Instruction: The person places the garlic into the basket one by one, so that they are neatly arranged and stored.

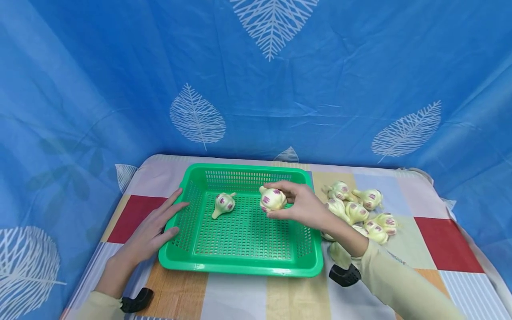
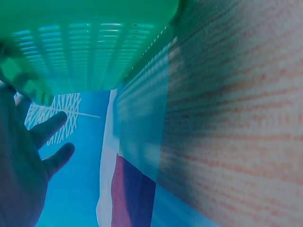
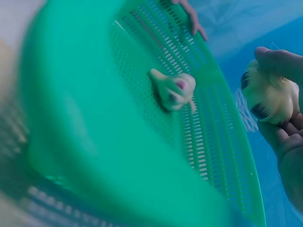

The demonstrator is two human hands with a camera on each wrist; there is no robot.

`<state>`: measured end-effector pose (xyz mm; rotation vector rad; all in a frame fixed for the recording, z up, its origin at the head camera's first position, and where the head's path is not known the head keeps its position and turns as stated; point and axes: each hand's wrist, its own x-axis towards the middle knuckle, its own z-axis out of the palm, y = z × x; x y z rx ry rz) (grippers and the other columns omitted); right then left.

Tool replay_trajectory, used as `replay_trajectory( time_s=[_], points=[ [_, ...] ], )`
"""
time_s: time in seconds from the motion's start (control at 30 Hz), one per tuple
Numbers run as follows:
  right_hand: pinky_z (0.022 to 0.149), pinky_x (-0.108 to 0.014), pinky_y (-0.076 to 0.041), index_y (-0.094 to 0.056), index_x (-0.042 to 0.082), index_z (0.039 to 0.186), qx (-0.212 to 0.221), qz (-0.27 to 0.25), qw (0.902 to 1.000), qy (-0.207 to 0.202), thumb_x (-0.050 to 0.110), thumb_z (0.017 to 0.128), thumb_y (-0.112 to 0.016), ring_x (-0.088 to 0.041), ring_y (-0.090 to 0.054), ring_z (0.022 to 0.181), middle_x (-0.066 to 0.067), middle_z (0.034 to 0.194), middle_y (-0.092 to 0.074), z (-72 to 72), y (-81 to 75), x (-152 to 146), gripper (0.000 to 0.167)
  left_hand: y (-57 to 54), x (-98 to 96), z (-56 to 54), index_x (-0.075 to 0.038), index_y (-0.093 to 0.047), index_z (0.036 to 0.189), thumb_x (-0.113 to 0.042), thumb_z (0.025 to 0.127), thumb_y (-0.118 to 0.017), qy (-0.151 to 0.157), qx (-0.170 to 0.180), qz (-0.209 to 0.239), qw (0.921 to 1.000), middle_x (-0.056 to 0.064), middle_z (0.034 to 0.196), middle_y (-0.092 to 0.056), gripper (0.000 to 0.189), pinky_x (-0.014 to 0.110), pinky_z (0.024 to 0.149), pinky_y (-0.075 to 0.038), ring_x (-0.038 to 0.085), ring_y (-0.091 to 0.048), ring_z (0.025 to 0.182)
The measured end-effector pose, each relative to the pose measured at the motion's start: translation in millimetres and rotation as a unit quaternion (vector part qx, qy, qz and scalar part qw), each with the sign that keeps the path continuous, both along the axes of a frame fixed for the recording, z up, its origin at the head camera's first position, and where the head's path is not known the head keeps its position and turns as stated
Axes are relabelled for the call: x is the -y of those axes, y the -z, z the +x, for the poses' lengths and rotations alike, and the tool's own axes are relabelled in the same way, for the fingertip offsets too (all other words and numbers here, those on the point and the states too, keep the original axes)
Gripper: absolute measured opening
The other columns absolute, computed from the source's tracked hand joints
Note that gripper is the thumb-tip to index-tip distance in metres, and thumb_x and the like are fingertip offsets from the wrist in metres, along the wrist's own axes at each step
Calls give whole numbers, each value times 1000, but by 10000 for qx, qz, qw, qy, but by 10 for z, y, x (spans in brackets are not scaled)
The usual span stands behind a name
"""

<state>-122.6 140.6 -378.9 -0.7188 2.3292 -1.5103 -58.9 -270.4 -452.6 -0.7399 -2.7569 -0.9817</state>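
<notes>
A green plastic basket [image 1: 240, 269] with slotted walls sits on the table. Over its right half, my right hand [image 1: 306, 206] pinches a white and purple garlic bulb [image 1: 273, 199] between thumb and fingers, above the basket floor. In the right wrist view the held garlic bulb [image 3: 267, 97] shows beyond the rim. More garlic [image 1: 224, 203] lies on the basket floor, left of centre; two stem-like ends stick out, and I cannot tell whether it is one bulb or two. My left hand [image 1: 150, 231] is at the basket's left rim, its fingers spread and fairly straight.
To the right of the basket lies a pile of several garlic bulbs [image 1: 356, 212], partly hidden by my right forearm. A patchwork-patterned cloth [image 1: 236, 295] covers the table. Blue curtain [image 1: 320, 80] with white leaf prints hangs behind and at the sides.
</notes>
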Motion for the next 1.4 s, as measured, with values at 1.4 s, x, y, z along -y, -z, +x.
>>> replay_trajectory(
  time_s=[1.4],
  points=[
    [66,-22,-51,-64,4,123,-1111,2247,9577,-1411,18,74,-91,-11,-60,82,-2,104,-67,-532,677,1001,58,27,17,13,-14,-45,152,-18,87,-69,26,18,172,9998,4,167,-19,69,65,94,-44,34,-32,144]
  ],
)
